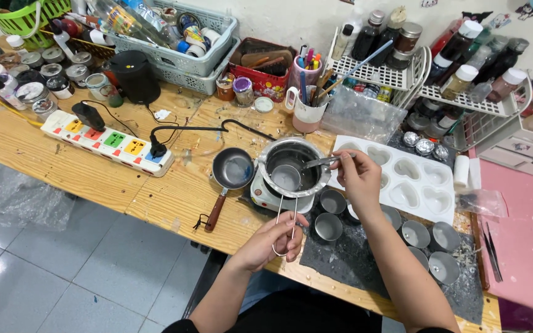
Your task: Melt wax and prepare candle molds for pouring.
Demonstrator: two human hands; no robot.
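The left hand (271, 237) is closed around the looped wire handle of a small steel melting cup (285, 177), which sits inside a larger round steel pot (291, 165) on a compact white electric hotplate (265, 196) near the middle of the wooden workbench (44, 160). The right hand (358, 174) pinches a slim metal stirring tool (323, 162) whose tip reaches over the pot toward the cup. The cup's contents appear pale and liquid, though glare makes this uncertain. Judged from the layout, melting is in progress and pouring is not yet done: the small round metal tins (329, 226) grouped on the dark mat (353, 259) just right of the hotplate show grey interiors with no evident fill, and the white heart-cavity silicone mould (411, 179) beyond the right hand looks unfilled. A small dark saucepan with a red-brown handle (232, 171) rests just left of the hotplate, untouched. A white multi-socket power strip with coloured switches (109, 143) lies further left. Remaining work, by this estimate, is filling the containers.
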